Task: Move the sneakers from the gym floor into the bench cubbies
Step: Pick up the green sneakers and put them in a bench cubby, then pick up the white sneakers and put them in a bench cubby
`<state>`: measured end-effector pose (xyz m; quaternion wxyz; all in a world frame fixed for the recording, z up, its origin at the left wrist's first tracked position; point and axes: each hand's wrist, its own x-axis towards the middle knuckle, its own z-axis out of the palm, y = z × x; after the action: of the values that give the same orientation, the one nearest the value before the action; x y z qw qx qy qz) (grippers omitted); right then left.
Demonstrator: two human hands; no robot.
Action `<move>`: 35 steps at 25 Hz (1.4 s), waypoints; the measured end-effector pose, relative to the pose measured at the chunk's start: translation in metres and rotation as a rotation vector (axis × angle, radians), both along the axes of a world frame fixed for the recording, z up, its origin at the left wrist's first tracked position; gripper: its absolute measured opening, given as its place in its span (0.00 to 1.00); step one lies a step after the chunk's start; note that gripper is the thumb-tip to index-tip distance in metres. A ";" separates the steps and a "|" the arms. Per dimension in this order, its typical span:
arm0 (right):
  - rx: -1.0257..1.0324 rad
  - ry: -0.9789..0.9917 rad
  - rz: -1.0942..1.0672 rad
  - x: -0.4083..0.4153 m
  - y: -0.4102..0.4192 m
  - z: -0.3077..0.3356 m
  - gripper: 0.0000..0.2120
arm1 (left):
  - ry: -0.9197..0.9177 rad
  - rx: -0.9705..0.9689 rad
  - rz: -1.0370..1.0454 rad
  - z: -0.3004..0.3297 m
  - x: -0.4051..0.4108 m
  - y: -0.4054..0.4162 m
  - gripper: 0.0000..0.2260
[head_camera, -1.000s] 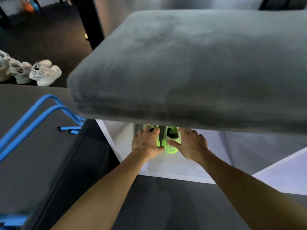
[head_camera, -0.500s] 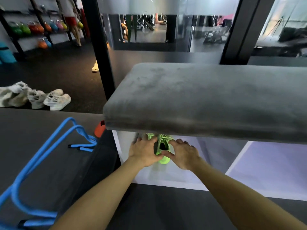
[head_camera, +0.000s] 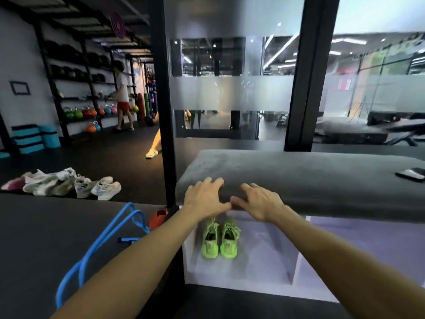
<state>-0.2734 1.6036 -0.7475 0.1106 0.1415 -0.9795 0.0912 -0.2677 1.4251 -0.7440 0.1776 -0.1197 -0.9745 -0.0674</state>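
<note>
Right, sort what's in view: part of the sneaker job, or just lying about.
Job:
- green sneakers, in the leftmost bench cubby
- pale sneakers, on the gym floor
- left hand, right hand, both empty

Lying about:
- blue hurdles
- orange cone
- phone

Sneakers (head_camera: 219, 241) sit side by side in the bench's (head_camera: 322, 180) leftmost cubby (head_camera: 259, 261).

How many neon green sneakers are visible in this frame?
2. The left green sneaker and the right green sneaker stand side by side in the leftmost cubby under the bench cushion. No others show.
</note>
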 end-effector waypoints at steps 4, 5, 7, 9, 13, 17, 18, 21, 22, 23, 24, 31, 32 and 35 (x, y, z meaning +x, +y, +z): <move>-0.060 0.190 0.012 0.041 0.007 0.079 0.28 | 0.174 0.033 -0.038 0.076 0.046 0.001 0.29; -0.062 0.235 0.019 0.053 0.009 0.098 0.28 | 0.217 0.042 -0.054 0.094 0.059 0.000 0.29; -0.047 0.316 0.024 0.075 0.015 0.129 0.29 | 0.279 0.040 -0.080 0.128 0.083 -0.002 0.28; -0.036 0.389 0.006 0.097 0.025 0.160 0.28 | 0.319 0.023 -0.093 0.163 0.105 -0.004 0.29; -0.034 0.422 -0.013 0.123 0.044 0.213 0.29 | 0.351 0.061 -0.105 0.222 0.125 0.001 0.29; -0.018 0.447 0.010 0.112 0.052 0.277 0.30 | 0.347 0.109 -0.132 0.281 0.116 0.006 0.29; -0.006 0.449 0.014 0.107 0.052 0.301 0.30 | 0.333 0.112 -0.123 0.301 0.112 0.005 0.29; -0.026 0.483 0.032 0.091 0.048 0.391 0.30 | 0.321 0.147 -0.109 0.380 0.103 -0.004 0.28; -0.041 0.495 0.044 0.087 0.045 0.425 0.30 | 0.325 0.142 -0.110 0.410 0.104 -0.007 0.28; -0.060 0.507 0.056 0.086 0.042 0.456 0.29 | 0.330 0.139 -0.112 0.439 0.105 -0.010 0.27; -0.077 0.521 0.065 0.086 0.042 0.487 0.29 | 0.336 0.143 -0.118 0.469 0.108 -0.011 0.27; -0.101 0.498 0.098 0.104 0.041 0.713 0.28 | 0.290 0.126 -0.081 0.702 0.136 -0.020 0.28; -0.090 0.494 0.114 0.107 0.040 0.733 0.28 | 0.293 0.119 -0.078 0.721 0.140 -0.024 0.28; -0.131 0.433 0.187 0.115 0.031 0.792 0.29 | 0.300 0.117 -0.029 0.777 0.160 -0.044 0.28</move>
<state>-0.1581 1.6347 0.0447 0.3180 0.2401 -0.9076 0.1319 -0.1073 1.3810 0.0328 0.3268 -0.1317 -0.9296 -0.1080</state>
